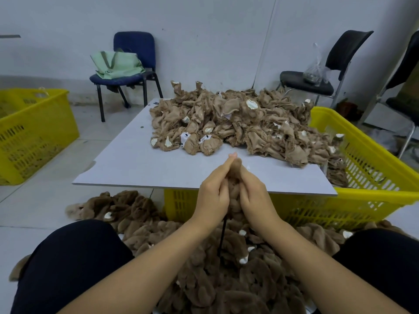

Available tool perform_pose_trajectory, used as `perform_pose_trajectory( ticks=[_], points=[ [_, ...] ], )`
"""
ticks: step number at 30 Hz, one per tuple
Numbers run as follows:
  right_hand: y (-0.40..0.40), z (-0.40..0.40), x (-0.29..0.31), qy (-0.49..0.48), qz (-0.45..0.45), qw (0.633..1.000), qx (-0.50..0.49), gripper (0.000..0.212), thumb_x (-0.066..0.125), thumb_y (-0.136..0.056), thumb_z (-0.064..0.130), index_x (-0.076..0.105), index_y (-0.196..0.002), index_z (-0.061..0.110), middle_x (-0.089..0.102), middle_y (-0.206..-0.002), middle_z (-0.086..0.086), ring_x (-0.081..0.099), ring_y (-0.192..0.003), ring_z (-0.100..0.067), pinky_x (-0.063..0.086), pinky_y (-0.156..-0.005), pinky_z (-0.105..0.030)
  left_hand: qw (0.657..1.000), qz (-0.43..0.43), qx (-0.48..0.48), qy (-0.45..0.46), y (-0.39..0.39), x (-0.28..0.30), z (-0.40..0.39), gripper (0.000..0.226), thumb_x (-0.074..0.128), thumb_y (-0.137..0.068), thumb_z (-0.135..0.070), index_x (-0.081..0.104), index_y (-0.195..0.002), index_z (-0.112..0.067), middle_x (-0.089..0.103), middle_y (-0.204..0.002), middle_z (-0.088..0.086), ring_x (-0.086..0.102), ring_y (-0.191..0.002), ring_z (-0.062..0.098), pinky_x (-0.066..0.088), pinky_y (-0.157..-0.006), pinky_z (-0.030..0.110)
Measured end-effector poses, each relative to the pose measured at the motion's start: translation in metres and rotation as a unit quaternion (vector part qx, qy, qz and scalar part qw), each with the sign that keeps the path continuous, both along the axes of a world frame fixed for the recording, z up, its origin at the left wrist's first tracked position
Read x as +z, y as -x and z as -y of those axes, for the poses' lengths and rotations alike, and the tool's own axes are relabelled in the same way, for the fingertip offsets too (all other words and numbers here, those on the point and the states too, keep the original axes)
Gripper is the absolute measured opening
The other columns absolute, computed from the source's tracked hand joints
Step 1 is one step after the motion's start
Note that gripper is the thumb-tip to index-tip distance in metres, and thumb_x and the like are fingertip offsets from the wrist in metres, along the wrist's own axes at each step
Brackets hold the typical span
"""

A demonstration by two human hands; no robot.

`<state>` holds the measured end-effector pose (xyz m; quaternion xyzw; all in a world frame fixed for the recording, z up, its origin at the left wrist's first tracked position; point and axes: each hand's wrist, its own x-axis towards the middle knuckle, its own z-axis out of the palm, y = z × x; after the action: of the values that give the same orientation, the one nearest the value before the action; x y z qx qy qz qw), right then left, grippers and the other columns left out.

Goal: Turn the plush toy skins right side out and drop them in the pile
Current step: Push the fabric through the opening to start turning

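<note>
Both my hands hold one brown plush skin (234, 189) above the near edge of the white board (136, 164). My left hand (214, 193) grips its left side and my right hand (254, 193) grips its right side, fingertips meeting at the top. A thin black stick (222, 236) hangs down below the hands. A heap of inside-out tan skins (238, 123) lies on the far half of the board. On the floor between my knees spreads a pile of furry brown skins (226, 268), turned right side out.
The board rests on a yellow crate (362, 168) that also holds skins at right. Another yellow crate (34, 132) stands at left. A blue chair (133, 73) carries a green bag (115, 64); black chairs (328, 71) stand at the back right.
</note>
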<state>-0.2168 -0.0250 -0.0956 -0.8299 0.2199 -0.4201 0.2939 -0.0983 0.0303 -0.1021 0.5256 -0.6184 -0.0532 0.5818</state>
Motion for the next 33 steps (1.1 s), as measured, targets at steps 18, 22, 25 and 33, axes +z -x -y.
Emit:
perform_pose_trajectory(
  ticks=[18, 22, 25, 33],
  points=[
    [-0.003, 0.011, 0.013, -0.013, 0.021, 0.999, -0.039, 0.054, 0.038, -0.103, 0.004, 0.042, -0.152, 0.026, 0.063, -0.122, 0.02, 0.063, -0.111, -0.001, 0.054, -0.093, -0.026, 0.997, -0.074, 0.007, -0.012, 0.007, 0.021, 0.011, 0.058, 0.043, -0.098, 0.004, 0.048, -0.149, -0.024, 0.062, -0.128, -0.015, 0.061, -0.116, 0.001, 0.052, -0.096, 0.02],
    [-0.004, 0.018, 0.013, -0.011, 0.046, 0.998, -0.039, 0.048, 0.038, -0.1, 0.009, 0.053, -0.136, 0.038, 0.066, -0.096, 0.024, 0.065, -0.084, -0.001, 0.05, -0.069, -0.017, 0.999, -0.043, 0.019, -0.011, 0.003, 0.025, 0.019, 0.056, 0.042, -0.096, 0.001, 0.051, -0.146, -0.023, 0.056, -0.127, -0.028, 0.054, -0.121, -0.008, 0.045, -0.101, 0.013],
    [-0.003, 0.008, -0.002, -0.065, 0.011, 0.997, -0.034, 0.049, 0.038, -0.104, 0.007, 0.049, -0.132, 0.047, 0.066, -0.078, 0.009, 0.062, -0.064, -0.012, 0.05, -0.057, -0.034, 0.994, -0.063, 0.021, -0.081, 0.007, 0.011, 0.016, 0.049, 0.042, -0.101, -0.001, 0.054, -0.144, -0.022, 0.063, -0.13, -0.01, 0.059, -0.121, 0.003, 0.049, -0.103, 0.022],
    [-0.006, 0.019, 0.004, -0.025, 0.022, 0.998, -0.047, 0.05, 0.038, -0.098, 0.012, 0.054, -0.13, 0.047, 0.071, -0.095, 0.0, 0.067, -0.081, -0.011, 0.057, -0.07, -0.036, 0.997, -0.067, 0.02, -0.019, 0.004, 0.017, 0.017, 0.055, 0.042, -0.097, 0.002, 0.056, -0.142, -0.025, 0.059, -0.126, -0.032, 0.056, -0.123, -0.005, 0.047, -0.104, 0.019]
  ],
)
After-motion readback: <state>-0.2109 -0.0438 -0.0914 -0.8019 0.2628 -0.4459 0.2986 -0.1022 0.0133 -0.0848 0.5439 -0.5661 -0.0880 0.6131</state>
